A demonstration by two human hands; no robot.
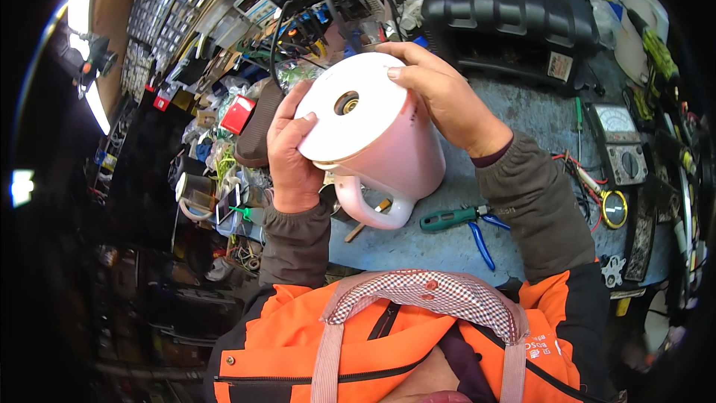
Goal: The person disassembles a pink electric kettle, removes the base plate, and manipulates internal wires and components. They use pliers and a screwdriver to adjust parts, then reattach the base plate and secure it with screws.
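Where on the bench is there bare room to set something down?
Bare blue bench shows between the black case, right sleeve and analog meter; another strip before the green handle. Crowded: left of the white pitcher.

The left hand [292,160] grips the white jug [406,145] at its left, thumb over the top edge. The right hand [455,104] clasps the jug's far right, thumb on top. Both forearms [537,201] rise on either side of it.
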